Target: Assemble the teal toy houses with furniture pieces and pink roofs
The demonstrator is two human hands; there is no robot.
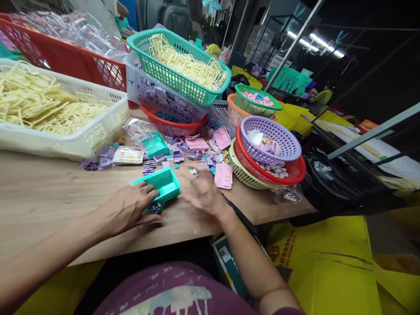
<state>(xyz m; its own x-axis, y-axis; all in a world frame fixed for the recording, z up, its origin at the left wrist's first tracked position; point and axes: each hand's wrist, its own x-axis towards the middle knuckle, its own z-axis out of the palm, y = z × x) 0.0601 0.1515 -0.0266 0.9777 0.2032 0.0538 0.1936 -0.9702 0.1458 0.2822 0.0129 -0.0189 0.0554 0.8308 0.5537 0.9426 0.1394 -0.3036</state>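
My left hand point(131, 208) rests on the wooden table point(42, 197), fingers curled around a teal plastic tray-like piece point(162, 186). My right hand point(203, 190) hovers just right of that piece, fingers spread but smeared by motion, over small loose parts. A pink flat plastic piece point(224, 176) lies just beyond the right hand. Purple, pink and teal small parts point(183, 153) are scattered behind both hands.
A white basket point(95, 135) of cream plastic frames sits at left, a red crate point(65, 59) behind it. A teal basket point(170, 74) tops a stack. Stacked round baskets point(272, 153) stand at the table's right edge. Yellow sheets point(324, 262) lie below.
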